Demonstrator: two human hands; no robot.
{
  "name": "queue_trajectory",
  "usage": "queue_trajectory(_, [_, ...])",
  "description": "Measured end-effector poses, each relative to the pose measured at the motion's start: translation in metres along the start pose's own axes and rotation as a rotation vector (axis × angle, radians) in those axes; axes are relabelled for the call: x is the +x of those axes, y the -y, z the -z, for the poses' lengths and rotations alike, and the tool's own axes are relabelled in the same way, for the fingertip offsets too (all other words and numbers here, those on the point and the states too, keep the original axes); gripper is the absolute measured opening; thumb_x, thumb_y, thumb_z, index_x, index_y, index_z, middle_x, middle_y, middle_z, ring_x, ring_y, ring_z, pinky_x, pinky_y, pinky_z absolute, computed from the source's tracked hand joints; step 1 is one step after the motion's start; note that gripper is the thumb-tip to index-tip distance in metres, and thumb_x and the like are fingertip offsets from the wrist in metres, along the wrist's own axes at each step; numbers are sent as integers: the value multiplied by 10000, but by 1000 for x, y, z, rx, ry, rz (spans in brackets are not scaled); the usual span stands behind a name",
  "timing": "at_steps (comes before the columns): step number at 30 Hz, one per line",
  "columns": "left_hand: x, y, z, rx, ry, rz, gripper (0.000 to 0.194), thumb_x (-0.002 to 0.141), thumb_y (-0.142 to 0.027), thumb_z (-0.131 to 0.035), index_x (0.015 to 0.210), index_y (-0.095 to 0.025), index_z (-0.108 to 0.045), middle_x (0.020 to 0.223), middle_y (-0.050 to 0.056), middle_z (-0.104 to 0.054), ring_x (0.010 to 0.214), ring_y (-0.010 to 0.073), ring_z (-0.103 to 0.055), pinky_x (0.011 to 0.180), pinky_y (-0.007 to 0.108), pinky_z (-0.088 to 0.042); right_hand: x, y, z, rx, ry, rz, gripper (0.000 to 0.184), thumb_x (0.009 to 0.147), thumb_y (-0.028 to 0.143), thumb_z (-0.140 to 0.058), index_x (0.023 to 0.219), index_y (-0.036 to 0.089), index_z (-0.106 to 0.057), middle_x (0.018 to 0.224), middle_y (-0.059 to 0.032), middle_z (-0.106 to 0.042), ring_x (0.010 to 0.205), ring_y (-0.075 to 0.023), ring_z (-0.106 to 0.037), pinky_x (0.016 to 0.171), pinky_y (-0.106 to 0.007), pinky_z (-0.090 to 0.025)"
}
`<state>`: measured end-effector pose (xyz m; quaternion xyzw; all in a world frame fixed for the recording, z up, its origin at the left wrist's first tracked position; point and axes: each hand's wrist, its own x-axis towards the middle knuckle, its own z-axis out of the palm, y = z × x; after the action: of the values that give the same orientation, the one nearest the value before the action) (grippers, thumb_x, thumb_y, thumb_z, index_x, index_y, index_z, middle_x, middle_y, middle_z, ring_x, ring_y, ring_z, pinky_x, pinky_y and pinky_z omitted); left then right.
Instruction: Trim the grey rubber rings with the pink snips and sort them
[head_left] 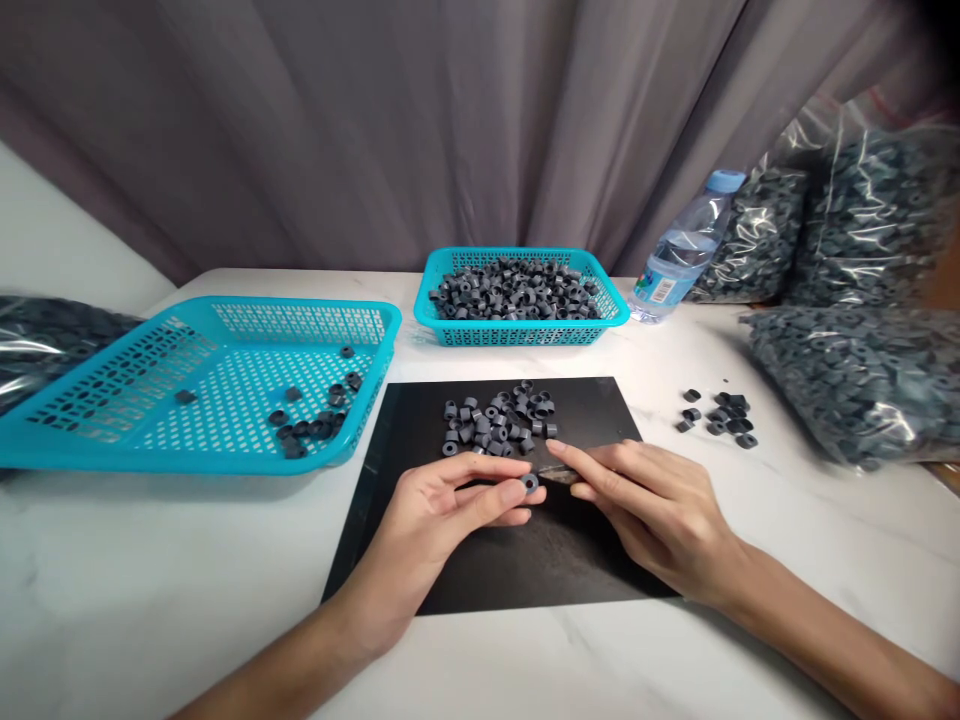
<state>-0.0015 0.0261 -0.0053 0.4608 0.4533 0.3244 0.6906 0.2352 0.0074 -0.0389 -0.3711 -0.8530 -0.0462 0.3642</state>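
Observation:
Between thumb and fingers, my left hand (450, 510) pinches a small grey plastic ring (530, 483), its hole facing me. My right hand (652, 500) is closed around a thin knife (559, 473), index finger laid along it. The knife's tip reaches close to the ring; whether it touches I cannot tell. Both hands are over a black mat (517, 570). Just beyond them on the mat lies a loose pile of similar grey rings (499, 420).
A large turquoise basket (225, 458) at left holds scattered rings. A smaller turquoise basket (517, 337) behind is full of them. A water bottle (679, 255) leans beside it. Several rings (718, 412) lie right of the mat, near bulging plastic bags (862, 380).

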Motion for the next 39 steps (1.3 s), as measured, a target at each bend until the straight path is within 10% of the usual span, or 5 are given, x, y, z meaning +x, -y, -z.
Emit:
queue_trajectory(27, [-2, 9, -1, 190, -45, -236, 169, 787, -211, -829, 953, -239, -844, 973, 21, -775, 854, 167, -765, 834, 222, -637, 1, -3, -4, -1, -33, -78, 393, 1017, 146, -562, 1410, 139, -564, 932, -60, -700, 731, -137, -609, 656, -263, -488])
queue_trajectory(39, [-2, 15, -2, 380, -70, -409, 220, 812, -193, -796, 1013, -272, -837, 968, 12, -753, 755, 105, -733, 737, 140, -611, 1, -8, -8, 29, 57, -412, 317, 1054, 300, -497, 1328, 184, -608, 921, -45, -644, 759, -159, -653, 669, -281, -506])
